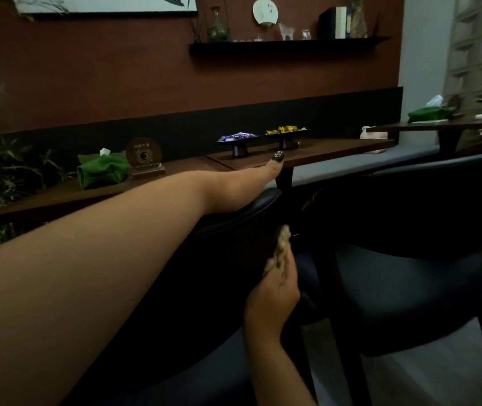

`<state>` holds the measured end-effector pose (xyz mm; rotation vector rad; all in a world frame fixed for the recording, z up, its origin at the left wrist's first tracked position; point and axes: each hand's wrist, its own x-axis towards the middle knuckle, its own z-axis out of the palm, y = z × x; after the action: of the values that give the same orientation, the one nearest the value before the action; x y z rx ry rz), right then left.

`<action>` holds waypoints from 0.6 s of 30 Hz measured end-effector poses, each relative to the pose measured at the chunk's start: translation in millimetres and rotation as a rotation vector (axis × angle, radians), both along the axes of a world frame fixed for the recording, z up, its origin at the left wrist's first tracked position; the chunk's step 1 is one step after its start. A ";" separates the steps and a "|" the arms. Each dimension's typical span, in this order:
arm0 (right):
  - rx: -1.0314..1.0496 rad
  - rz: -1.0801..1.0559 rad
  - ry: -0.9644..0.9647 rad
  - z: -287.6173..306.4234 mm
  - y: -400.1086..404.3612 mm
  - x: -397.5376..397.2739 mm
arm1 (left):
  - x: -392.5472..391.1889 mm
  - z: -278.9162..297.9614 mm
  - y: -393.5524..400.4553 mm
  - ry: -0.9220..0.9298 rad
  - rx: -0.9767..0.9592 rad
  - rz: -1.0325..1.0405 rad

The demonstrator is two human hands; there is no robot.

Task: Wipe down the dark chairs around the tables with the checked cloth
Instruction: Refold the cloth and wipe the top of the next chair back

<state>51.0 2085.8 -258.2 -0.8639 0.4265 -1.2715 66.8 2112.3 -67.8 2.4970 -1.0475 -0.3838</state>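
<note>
My left hand lies over the curved top rail of the near dark chair and grips it, thumb pointing up toward the table. Below it, my right hand holds the bunched checked cloth and presses it against the inner side of that chair's backrest. The cloth sticks up past my fingertips. A second dark chair stands just to the right, its seat and armrest facing me and its legs on the floor.
Behind the chairs is a long brown table with a green tissue box, a round sign and two small dishes of sweets. A grey bench runs along the wall. Plants stand at left, another table at right.
</note>
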 end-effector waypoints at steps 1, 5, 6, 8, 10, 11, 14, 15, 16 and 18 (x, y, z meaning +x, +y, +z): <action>0.033 -0.007 0.036 -9.0 3.7 1.6 | -1.7 1.1 1.1 -0.013 -0.011 0.009; 0.070 0.002 0.074 -4.3 -4.6 2.1 | -6.9 2.7 0.3 -0.055 -0.012 -0.026; 0.041 0.019 0.037 8.7 -7.0 -2.6 | -5.9 2.5 -1.3 -0.066 -0.004 -0.050; -0.112 0.019 -0.048 40.3 -6.0 -13.1 | -5.5 2.1 -2.5 -0.042 0.003 -0.064; -0.268 -0.023 -0.106 62.1 -2.3 -17.9 | -1.9 1.6 -2.7 -0.013 -0.052 -0.059; -0.302 -0.042 -0.120 65.0 -1.4 -17.2 | -0.7 1.5 -1.8 0.001 -0.082 -0.053; -0.245 -0.096 -0.080 36.1 2.0 -8.0 | -0.3 -0.3 -0.9 0.023 -0.030 -0.006; -0.172 -0.096 -0.045 17.6 3.0 -3.3 | 0.2 -0.7 -0.8 0.015 -0.014 0.005; -0.092 -0.081 0.003 -0.1 3.8 -0.2 | 0.3 -1.6 -0.4 0.002 -0.020 0.019; 0.064 -0.013 0.120 -24.5 0.0 5.2 | -3.1 -1.0 1.0 -0.030 -0.044 0.019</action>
<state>56.2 2085.8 -282.7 -0.8874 0.5666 -1.2153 63.7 2113.3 -68.8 2.4796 -1.0319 -0.3148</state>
